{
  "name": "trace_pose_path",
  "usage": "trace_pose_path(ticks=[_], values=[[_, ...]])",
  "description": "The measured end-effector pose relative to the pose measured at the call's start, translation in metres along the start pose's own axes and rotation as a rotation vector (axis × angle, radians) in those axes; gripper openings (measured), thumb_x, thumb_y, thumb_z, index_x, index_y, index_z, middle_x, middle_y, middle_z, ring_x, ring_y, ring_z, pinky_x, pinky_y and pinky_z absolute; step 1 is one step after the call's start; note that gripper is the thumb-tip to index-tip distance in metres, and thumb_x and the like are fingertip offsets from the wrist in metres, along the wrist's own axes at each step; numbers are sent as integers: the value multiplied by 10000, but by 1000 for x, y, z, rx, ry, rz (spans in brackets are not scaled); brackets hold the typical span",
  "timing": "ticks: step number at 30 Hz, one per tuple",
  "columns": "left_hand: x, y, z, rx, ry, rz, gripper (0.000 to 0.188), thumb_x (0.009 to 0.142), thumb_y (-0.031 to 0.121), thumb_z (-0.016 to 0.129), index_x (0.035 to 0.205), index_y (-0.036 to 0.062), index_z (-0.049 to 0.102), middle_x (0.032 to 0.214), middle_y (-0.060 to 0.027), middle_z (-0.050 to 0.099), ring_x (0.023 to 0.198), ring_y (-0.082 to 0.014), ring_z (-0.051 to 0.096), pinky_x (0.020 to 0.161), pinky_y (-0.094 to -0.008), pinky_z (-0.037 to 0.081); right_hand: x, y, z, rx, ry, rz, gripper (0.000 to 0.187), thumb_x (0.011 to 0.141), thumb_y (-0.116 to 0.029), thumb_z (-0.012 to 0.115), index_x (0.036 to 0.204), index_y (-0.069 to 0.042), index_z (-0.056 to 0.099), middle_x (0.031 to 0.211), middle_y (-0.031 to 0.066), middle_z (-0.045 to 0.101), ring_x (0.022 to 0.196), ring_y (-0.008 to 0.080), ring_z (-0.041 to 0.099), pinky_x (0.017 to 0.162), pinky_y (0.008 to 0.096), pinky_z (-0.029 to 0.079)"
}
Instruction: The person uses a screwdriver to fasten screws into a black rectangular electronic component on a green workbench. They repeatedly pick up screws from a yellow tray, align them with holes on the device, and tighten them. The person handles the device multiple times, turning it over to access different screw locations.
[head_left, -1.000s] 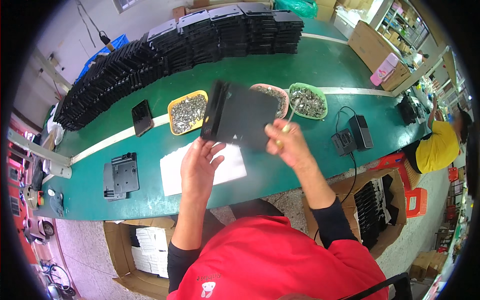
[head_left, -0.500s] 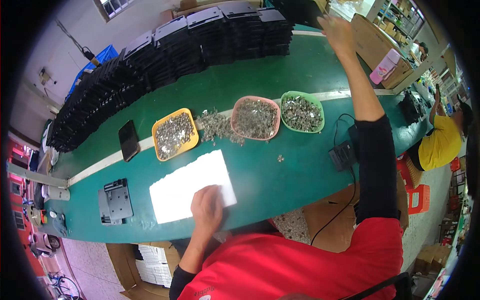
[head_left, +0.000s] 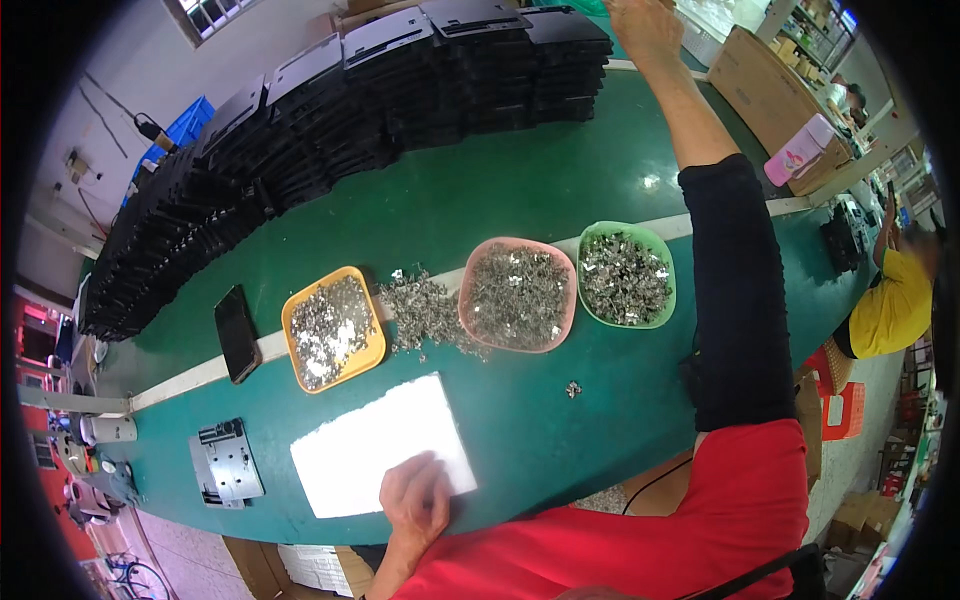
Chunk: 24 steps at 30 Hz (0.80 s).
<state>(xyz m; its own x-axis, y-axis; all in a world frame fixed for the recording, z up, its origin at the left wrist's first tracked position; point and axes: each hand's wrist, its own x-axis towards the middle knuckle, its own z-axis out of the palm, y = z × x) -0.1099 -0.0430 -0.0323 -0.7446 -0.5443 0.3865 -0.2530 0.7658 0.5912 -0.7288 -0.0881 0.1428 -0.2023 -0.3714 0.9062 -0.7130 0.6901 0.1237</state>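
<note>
At the top edge of the frame, right of centre, your right hand [head_left: 640, 28] reaches to the far end of the black stack [head_left: 470, 70]; its fingers run past the edge of the picture, so whether they are spread or closed cannot be told. Half a second ago this arm was already stretched out to the same end of the stack; a second ago both hands held a flat black panel above the bowls, and that panel no longer shows in either hand. Your left hand [head_left: 415, 500], low and centre, lies flat with fingers loosely spread on the near corner of the white sheet [head_left: 375, 455], much where it rested half a second ago.

Materials and shapes: the stack is a long curved row of flat, matte black plastic panels, set on edge along the upper left of the green table [head_left: 470, 210]. The table top is smooth green with a pale stripe running across it. Three shallow plastic bowls sit along the stripe at mid-frame: an orange one [head_left: 333, 328], squarish with rounded corners; a pink one [head_left: 517, 294], round; a green one [head_left: 626, 274], round. Each holds small, shiny grey metal parts, and a loose heap [head_left: 425, 312] of the same lies between orange and pink. A glossy black phone [head_left: 237, 333] lies left of the orange bowl, and a grey metal bracket [head_left: 226, 463] lies at lower left.
</note>
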Motion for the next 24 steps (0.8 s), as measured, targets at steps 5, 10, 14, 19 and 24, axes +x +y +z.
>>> trace_pose_path(ticks=[5, 10, 14, 19, 24], values=[[-2, -4, 0, -7, -8, -8, 205, 753, 10, 682, 955, 39, 689, 1010, -148, 675, 901, -308, 638, 778, -384, 511, -24, -16, 22, -92, -178, -61, 115, 848, -161, 635, 868, -80, 713, 942, 128, 635, 801, 309, 669, 663, 424, 543], [-1, -3, 0, -14, -7, -15, 201, 749, 11, 682, 948, 41, 692, 1006, -144, 676, 891, -302, 638, 770, -380, 510, -37, -21, 15, 64, -137, -89, 129, 846, -136, 647, 944, -87, 715, 995, 123, 628, 847, 320, 660, 689, 417, 545], [-2, -4, 1, -13, -11, -8, 200, 749, 15, 685, 946, 44, 692, 1012, -141, 676, 888, -300, 638, 765, -379, 510, -39, -25, 11, 49, -205, -66, 136, 849, -145, 656, 947, -68, 711, 1011, 137, 628, 956, 313, 642, 760, 423, 541], [0, -4, 1, -12, 5, 35, 210, 746, 18, 694, 954, 44, 689, 1018, -137, 677, 880, -299, 638, 755, -382, 509, -42, -19, 21, 110, -290, 44, 272, 888, -195, 549, 1096, -149, 719, 991, 150, 679, 1000, 351, 637, 848, 473, 513], [-4, -11, 2, -10, 58, 88, 224, 742, 17, 692, 965, 34, 679, 1018, -142, 677, 870, -306, 641, 741, -394, 509, -54, -36, -10, 215, -242, 47, 299, 854, -214, 559, 1092, -126, 717, 947, 195, 686, 975, 376, 638, 851, 488, 510]])
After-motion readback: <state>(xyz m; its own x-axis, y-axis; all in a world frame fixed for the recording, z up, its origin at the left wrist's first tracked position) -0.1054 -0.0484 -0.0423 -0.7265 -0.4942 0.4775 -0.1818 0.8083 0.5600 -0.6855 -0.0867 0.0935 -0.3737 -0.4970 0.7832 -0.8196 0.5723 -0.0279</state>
